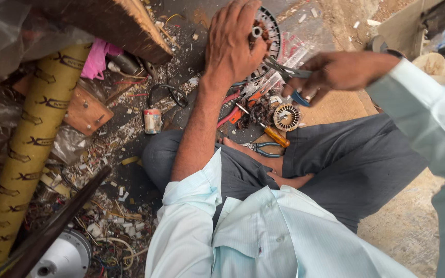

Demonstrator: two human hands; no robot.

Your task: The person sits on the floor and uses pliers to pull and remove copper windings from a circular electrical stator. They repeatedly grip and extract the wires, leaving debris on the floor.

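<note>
The person sits cross-legged on a dirty floor (191, 31) covered with wire bits and scraps. The left hand (232, 44) is closed around a round motor part (271, 31), gripping its middle. The right hand (336, 72) is closed on blue-handled pliers (289, 72), just beside the motor part. By the feet lie a screwdriver (270, 133), a second pair of pliers (263, 149) and a small wound coil (287, 117). A long yellow tube (32, 139) and a wooden board (124, 23) crowd the left side. Bare sandy ground (403, 226) lies open on the right.
</note>
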